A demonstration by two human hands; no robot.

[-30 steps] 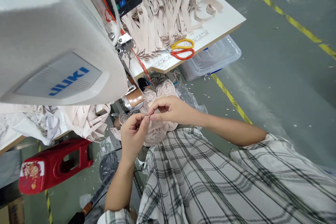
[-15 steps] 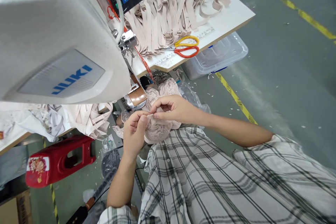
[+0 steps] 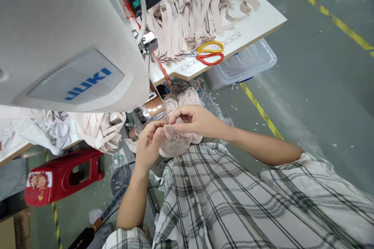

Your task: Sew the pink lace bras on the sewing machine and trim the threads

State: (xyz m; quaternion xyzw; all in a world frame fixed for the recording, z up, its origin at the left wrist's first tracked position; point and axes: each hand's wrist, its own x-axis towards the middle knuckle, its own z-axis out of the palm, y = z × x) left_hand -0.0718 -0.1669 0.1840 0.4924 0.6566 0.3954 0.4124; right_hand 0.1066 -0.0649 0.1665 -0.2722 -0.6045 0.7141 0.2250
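A pale pink lace bra (image 3: pixel 175 144) hangs over my lap, with its rounded cups facing up. My left hand (image 3: pixel 150 142) pinches its upper edge between thumb and fingertips. Close beside it, my right hand (image 3: pixel 198 121) grips the same edge with thumb and forefinger. The fingertips of both hands almost meet, and a small bit of lace shows between them. Just beyond my hands is the arm end of a white sewing machine (image 3: pixel 137 74), with a copper-coloured plate (image 3: pixel 154 107) below it.
Scissors (image 3: pixel 210 53) with yellow and red handles lie on the white table (image 3: pixel 263 19) by a heap of beige straps (image 3: pixel 189 11). More pale straps (image 3: pixel 101 130) hang at the left. A clear plastic box (image 3: pixel 248 62) and a red plastic stool (image 3: pixel 64 175) stand below.
The view has shifted slightly, so the machine appears further right. Both hands keep their pinch on the bra's edge; a little more lace shows between the fingertips.
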